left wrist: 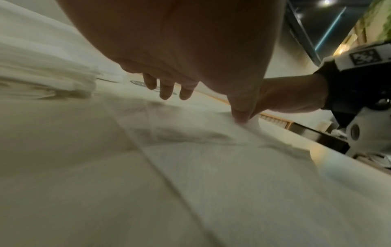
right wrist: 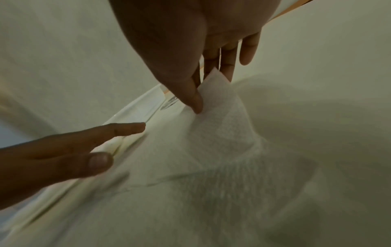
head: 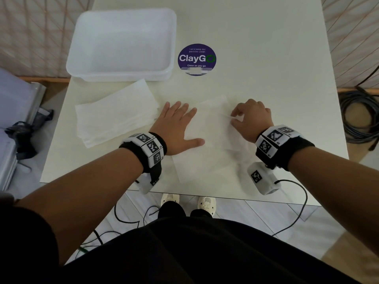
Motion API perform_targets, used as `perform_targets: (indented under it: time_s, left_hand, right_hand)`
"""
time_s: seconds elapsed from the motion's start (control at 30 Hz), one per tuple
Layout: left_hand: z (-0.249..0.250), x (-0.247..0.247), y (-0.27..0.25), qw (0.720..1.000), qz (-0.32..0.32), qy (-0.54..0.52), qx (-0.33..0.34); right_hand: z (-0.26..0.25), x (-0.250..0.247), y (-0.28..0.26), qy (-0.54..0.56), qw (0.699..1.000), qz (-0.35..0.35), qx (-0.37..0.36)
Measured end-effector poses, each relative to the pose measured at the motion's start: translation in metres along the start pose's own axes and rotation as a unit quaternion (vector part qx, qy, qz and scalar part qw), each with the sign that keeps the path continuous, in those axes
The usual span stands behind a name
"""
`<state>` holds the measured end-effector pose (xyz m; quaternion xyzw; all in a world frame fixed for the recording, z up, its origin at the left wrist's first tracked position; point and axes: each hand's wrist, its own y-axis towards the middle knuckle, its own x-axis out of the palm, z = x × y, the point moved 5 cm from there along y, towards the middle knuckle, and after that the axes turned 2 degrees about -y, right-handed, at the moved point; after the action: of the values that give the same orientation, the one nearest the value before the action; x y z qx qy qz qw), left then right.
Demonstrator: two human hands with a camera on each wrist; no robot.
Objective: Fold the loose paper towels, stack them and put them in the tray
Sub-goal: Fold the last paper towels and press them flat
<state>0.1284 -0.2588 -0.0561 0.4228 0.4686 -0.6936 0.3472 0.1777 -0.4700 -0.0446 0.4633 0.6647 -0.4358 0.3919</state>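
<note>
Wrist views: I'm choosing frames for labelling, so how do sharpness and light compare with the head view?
Head view: evenly lit, sharp, edges bowed by the wide lens. Left wrist view: dim, smeared, the left hand a soft mass. Right wrist view: dim and grainy, yet the right hand pinching the paper towel reads clearly.

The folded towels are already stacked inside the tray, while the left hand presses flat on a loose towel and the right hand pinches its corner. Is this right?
Not quite. The head view shows the folded towels on the table, beside the tray, not inside. The left hand and right hand on the loose towel are as you say.
</note>
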Motion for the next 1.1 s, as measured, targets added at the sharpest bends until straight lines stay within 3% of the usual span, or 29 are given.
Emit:
perform_targets:
  time_s: [0.1, 0.2, 0.33, 0.5, 0.63, 0.7, 0.77, 0.87, 1.1]
  left_hand:
    - [0.012, -0.019, 0.007, 0.993, 0.077, -0.086, 0.029]
    - [0.026, -0.031, 0.015, 0.968, 0.115, -0.215, 0.058]
    - [0.024, -0.038, 0.016, 0.939, 0.143, -0.313, 0.028]
    - [-0.002, -0.055, 0.002, 0.917, 0.178, -0.357, 0.013]
    - [-0.043, -0.082, -0.014, 0.935, 0.153, -0.319, 0.006]
    - [-0.070, -0.098, -0.023, 0.943, 0.150, -0.298, -0.014]
    - [-0.096, -0.112, -0.031, 0.948, 0.150, -0.277, -0.035]
    - [-0.130, -0.126, -0.041, 0.957, 0.142, -0.249, -0.052]
    - [-0.192, -0.098, -0.033, 0.965, 0.077, -0.240, -0.076]
  right_hand:
    - [-0.006, -0.006, 0.000, 0.096, 0.995, -0.006, -0.006]
    - [-0.016, -0.021, -0.004, 0.198, 0.980, -0.016, -0.016]
    - [-0.024, -0.034, -0.005, 0.290, 0.957, -0.012, -0.012]
    - [-0.042, -0.035, -0.002, 0.371, 0.928, 0.007, -0.030]
    - [-0.056, -0.021, 0.015, 0.469, 0.882, -0.010, 0.034]
    - [-0.067, -0.011, 0.026, 0.363, 0.931, -0.016, -0.003]
    - [-0.082, 0.003, 0.036, 0.164, 0.982, -0.040, -0.091]
    - [-0.098, 0.022, 0.047, -0.031, 0.983, -0.059, -0.171]
    - [-0.114, 0.027, 0.066, -0.117, 0.979, -0.057, -0.156]
